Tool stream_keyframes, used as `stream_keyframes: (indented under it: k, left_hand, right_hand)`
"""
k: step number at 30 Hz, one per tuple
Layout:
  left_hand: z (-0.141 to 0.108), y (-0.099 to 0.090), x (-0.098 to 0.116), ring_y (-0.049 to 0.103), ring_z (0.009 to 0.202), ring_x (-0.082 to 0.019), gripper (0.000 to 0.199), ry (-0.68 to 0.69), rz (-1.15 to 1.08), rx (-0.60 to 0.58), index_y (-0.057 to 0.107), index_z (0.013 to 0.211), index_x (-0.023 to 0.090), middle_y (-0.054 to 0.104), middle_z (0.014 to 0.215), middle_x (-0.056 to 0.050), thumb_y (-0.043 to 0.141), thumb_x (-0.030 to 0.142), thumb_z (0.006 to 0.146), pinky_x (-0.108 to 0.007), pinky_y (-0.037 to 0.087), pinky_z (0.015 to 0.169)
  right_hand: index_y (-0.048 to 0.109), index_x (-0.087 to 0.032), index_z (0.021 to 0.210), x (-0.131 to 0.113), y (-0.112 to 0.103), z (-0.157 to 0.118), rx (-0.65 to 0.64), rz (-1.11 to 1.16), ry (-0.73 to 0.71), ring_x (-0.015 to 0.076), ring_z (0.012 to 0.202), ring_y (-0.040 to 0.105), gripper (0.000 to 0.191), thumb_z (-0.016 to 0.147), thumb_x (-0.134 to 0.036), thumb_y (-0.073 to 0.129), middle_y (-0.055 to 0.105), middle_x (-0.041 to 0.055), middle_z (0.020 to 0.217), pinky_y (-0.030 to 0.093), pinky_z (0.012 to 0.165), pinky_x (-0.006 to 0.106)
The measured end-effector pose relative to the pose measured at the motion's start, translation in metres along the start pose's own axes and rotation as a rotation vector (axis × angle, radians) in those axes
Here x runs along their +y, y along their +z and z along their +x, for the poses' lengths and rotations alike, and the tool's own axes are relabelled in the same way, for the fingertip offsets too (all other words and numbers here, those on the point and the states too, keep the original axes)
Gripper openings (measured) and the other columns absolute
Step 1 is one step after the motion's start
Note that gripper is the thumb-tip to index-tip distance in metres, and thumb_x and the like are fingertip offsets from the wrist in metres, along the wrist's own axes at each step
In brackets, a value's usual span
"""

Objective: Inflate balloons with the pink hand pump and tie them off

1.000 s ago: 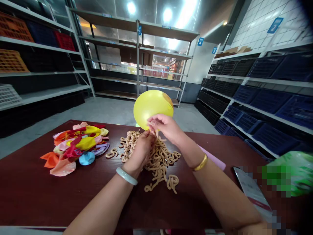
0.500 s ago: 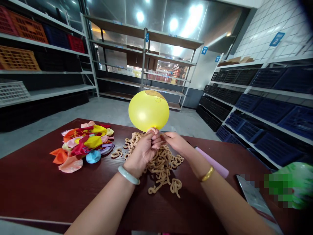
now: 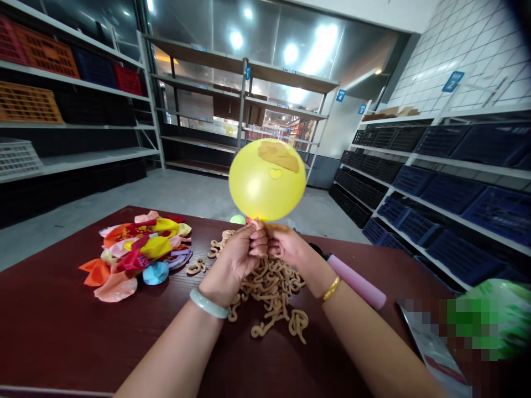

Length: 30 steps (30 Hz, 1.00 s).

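An inflated yellow balloon [image 3: 265,185] with a brown print and a small heart stands upright above my hands. My left hand [image 3: 246,246] is closed round its neck. My right hand [image 3: 284,243] touches the neck area from the right, fingers bent together; what they pinch is too small to make out. Beneath both hands lies a pile of tan, curly strands [image 3: 274,284]. Deflated balloons in many colours [image 3: 145,243] form a heap to the left, with a light blue one [image 3: 155,273] at its near edge.
On the dark red table [image 3: 166,337] a pink cylinder [image 3: 357,282] lies to the right, beside a flat dark-edged object [image 3: 431,342] and a green-white bag [image 3: 498,315]. A pale green round thing [image 3: 238,219] shows behind the hands. Shelves with crates stand around.
The yellow balloon has shifted right and looks larger, with more of its print showing. My right hand has moved left against my left hand. The pale green round thing has come into view.
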<state>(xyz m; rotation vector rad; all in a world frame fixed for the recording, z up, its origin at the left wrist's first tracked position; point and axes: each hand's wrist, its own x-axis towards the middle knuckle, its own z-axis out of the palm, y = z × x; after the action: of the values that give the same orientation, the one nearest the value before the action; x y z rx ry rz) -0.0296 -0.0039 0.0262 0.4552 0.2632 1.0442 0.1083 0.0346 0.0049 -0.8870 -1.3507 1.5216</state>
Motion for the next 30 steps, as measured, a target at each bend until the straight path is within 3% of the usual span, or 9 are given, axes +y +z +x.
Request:
stream_keyframes:
  k: [2,4,8,11,17,21,25,30]
  left_hand:
    - [0.005,-0.006,0.000,0.028,0.043,-0.002,0.012,0.093,0.126,0.040,0.050,0.075,0.014,0.033,0.059,0.006,0.060,0.013,0.081,-0.012,0.019,0.037]
    - [0.010,-0.011,-0.004,0.025,0.042,-0.002,0.017,0.205,0.280,0.115,0.050,0.074,0.015,0.033,0.057,0.007,0.065,0.021,0.080,-0.014,0.017,0.037]
    - [0.017,-0.016,-0.017,0.021,0.039,-0.004,0.031,0.398,0.587,0.277,0.047,0.065,0.017,0.030,0.050,0.008,0.063,0.039,0.080,-0.019,0.014,0.038]
    - [0.018,-0.017,-0.024,0.023,0.040,-0.006,0.033,0.493,0.776,0.307,0.049,0.062,0.017,0.031,0.048,0.007,0.061,0.041,0.081,-0.021,0.017,0.040]
    - [0.016,-0.015,-0.039,0.049,0.062,-0.013,0.021,0.609,0.932,0.249,0.065,0.072,0.015,0.059,0.067,-0.001,0.062,0.034,0.079,-0.023,0.038,0.059]
    - [0.018,-0.017,-0.045,0.049,0.064,-0.014,0.018,0.584,1.006,0.240,0.068,0.074,0.016,0.058,0.066,-0.001,0.061,0.032,0.079,-0.023,0.038,0.060]
    - [0.017,-0.016,-0.049,0.053,0.069,-0.016,0.018,0.616,1.091,0.249,0.070,0.078,0.016,0.062,0.071,-0.003,0.059,0.030,0.081,-0.024,0.040,0.066]
    - [0.011,-0.012,-0.050,0.054,0.068,-0.017,0.018,0.701,1.224,0.276,0.070,0.079,0.018,0.064,0.072,-0.004,0.057,0.029,0.083,-0.025,0.038,0.066]
  right_hand:
    - [0.064,-0.016,0.088,-0.005,-0.005,-0.010,0.034,0.020,-0.011,0.0045,0.044,0.028,0.030,0.075,-0.043,0.070,0.043,-0.0066,0.058,0.025,0.039,0.018]
    - [0.066,-0.016,0.087,-0.008,-0.004,-0.020,0.113,-0.076,-0.077,0.0056,0.044,0.030,0.030,0.078,-0.044,0.068,0.042,-0.0069,0.056,0.026,0.040,0.019]
    - [0.069,-0.020,0.082,-0.007,0.008,-0.042,0.330,-0.689,-0.516,0.0158,0.071,0.055,0.018,0.087,-0.033,0.058,0.062,0.0032,0.074,0.045,0.066,0.028]
    - [0.068,-0.020,0.085,-0.007,0.015,-0.057,0.381,-1.010,-0.722,0.0197,0.083,0.058,0.019,0.092,-0.025,0.051,0.064,0.0067,0.085,0.045,0.078,0.034]
    - [0.062,-0.022,0.089,-0.011,0.011,-0.068,0.306,-0.984,-0.809,0.0190,0.093,0.058,0.012,0.092,-0.024,0.051,0.063,0.0064,0.094,0.047,0.085,0.033]
    - [0.059,-0.022,0.092,-0.012,0.002,-0.070,0.237,-0.966,-0.806,0.0190,0.097,0.058,0.015,0.095,-0.021,0.044,0.063,0.0064,0.098,0.045,0.089,0.035]
    - [0.056,-0.021,0.093,-0.010,-0.006,-0.068,0.307,-0.929,-0.781,0.0173,0.084,0.060,0.007,0.089,-0.017,0.051,0.064,0.0041,0.089,0.047,0.080,0.031]
    - [0.061,-0.021,0.091,-0.012,-0.008,-0.069,0.377,-0.926,-0.779,0.0166,0.084,0.061,0.009,0.085,-0.015,0.058,0.067,0.0032,0.089,0.048,0.079,0.030]
